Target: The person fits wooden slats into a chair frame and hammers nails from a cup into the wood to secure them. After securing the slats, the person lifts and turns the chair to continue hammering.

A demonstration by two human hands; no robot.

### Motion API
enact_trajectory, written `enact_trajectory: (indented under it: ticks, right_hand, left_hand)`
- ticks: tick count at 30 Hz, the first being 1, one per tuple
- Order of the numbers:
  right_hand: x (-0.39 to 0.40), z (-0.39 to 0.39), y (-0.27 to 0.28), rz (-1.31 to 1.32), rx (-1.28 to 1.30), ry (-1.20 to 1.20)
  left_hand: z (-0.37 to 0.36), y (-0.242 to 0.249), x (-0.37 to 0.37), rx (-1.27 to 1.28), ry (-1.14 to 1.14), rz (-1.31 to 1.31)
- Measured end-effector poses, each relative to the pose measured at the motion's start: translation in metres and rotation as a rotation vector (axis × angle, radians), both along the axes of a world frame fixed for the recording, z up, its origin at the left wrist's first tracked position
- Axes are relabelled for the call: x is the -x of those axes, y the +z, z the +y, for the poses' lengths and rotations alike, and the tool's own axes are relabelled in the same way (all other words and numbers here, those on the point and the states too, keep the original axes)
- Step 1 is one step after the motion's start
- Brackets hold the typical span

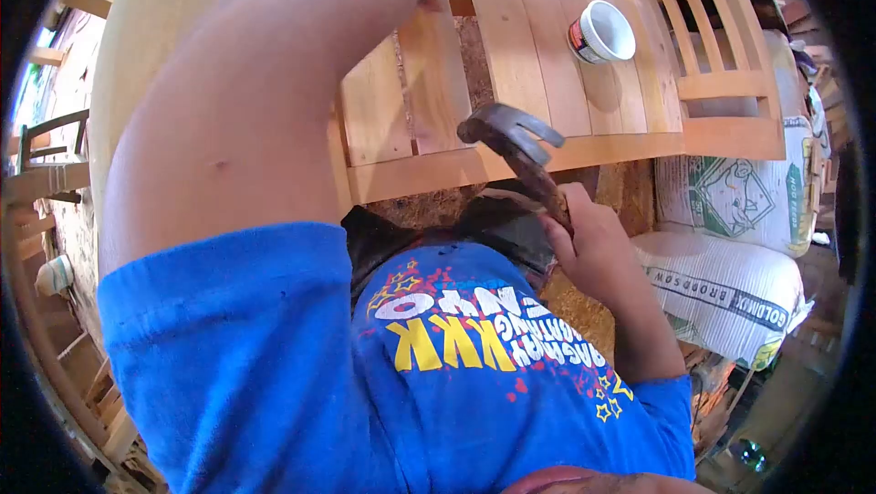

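My right hand (589,239) is closed around the lower handle of a claw hammer (511,129). The hammer's metal head points up and left, with its claw to the right, near the front edge of a slatted wooden tabletop (538,47). My left arm rises large on the left and bends across to the top edge of the view, where the frame cuts off its hand. A white plastic tub (607,33) with a coloured label stands on the boards, up and right of the hammer.
A slatted wooden chair back (721,83) stands right of the tabletop. Below it lie stuffed, printed white sacks (721,289). Gaps show between some boards near my left forearm. More wooden furniture parts (46,179) are at the far left.
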State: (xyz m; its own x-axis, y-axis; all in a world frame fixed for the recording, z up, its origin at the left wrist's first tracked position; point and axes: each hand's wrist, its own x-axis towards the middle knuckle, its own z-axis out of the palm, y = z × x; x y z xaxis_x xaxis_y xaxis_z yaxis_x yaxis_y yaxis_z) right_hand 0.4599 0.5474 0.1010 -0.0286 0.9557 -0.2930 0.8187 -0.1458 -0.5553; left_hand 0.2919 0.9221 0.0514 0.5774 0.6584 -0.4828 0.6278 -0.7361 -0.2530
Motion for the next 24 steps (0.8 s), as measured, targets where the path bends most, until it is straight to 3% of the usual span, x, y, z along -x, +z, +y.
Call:
enact_trajectory:
  ticks: [1,4,7,9,12,15,16,19,21,22,24]
  right_hand:
    - [0.001,0.001,-0.004,0.017,0.107,-0.017]
    - [0.005,-0.010,0.026,0.177,-0.253,-0.178]
    - [0.010,-0.005,0.049,0.786,-0.562,-0.236]
    - [0.011,-0.001,0.047,0.774,-0.533,-0.161]
    - [0.005,0.009,0.009,-0.079,-0.135,-0.011]
    - [0.006,0.004,0.002,-0.023,0.084,-0.106]
    - [0.002,0.001,-0.001,-0.018,-0.256,-0.013]
    - [0.007,-0.003,0.036,0.422,-0.488,-0.344]
    - [0.017,0.008,0.040,0.730,-0.873,-0.193]
    - [0.017,0.008,0.034,0.812,-0.905,-0.163]
    - [-0.006,-0.005,-0.008,0.171,-0.558,0.019]
  left_hand:
    - [0.002,0.003,0.000,-0.009,-0.008,0.003]
    - [0.001,0.002,0.001,-0.005,0.004,-0.009]
    - [0.001,0.004,0.002,-0.003,0.005,-0.009]
    - [0.002,0.007,0.001,-0.003,0.006,-0.009]
    - [0.000,0.007,0.000,-0.005,0.000,-0.010]
    - [0.000,0.012,0.001,-0.030,-0.002,-0.003]
    - [0.000,0.007,0.001,-0.021,0.000,0.000]
    - [-0.001,0.006,0.000,-0.019,-0.003,0.002]
    - [-0.001,0.005,0.001,-0.012,-0.004,-0.003]
    - [0.000,0.008,0.002,-0.013,0.004,-0.007]
    - [0.000,0.008,0.002,-0.008,0.003,-0.009]
